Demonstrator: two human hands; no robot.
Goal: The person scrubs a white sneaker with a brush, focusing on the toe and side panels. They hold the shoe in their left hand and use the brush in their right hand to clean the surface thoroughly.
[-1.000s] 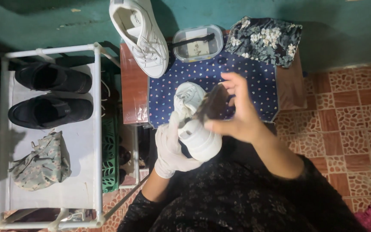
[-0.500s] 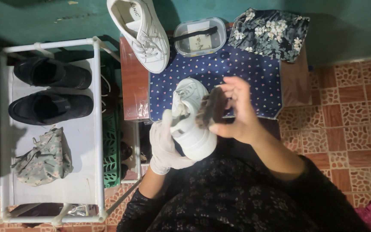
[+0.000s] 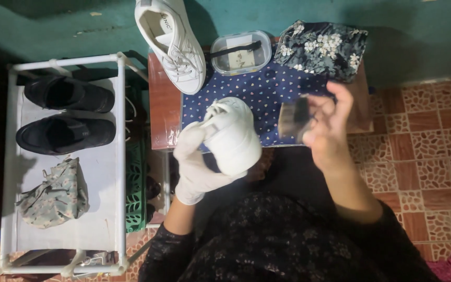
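Since a second ago our right hand [image 3: 325, 130] has swung the shoe brush [image 3: 294, 119] off the white sneaker [image 3: 233, 137] and out to the right, so brush and shoe now sit well apart over the dotted blue cloth [image 3: 257, 94]. We grip the brush between thumb and fingers; it is blurred, so we cannot make out its bristles.

Our left hand [image 3: 197, 162], in a white glove, is wrapped around the sneaker from beneath and holds it up above the front edge of the small wooden table [image 3: 164, 104], toe toward us, laces away.

We judge the sneaker light and fairly stiff in the sole but soft in the upper, so cupping it under the sole and heel, as we do now, looks the surest hold. The smooth white upper may be slippery against the glove, and squeezing the sides would dent it.

Its mate, a second white sneaker [image 3: 170, 44], lies at the table's far left corner, overhanging toward the green wall. Beside it rest a clear plastic container [image 3: 240, 52] and a folded floral cloth [image 3: 322, 47].

To our left stands a white shoe rack [image 3: 118, 156] with two black shoes [image 3: 66, 112] and a crumpled pale cloth [image 3: 53, 196].
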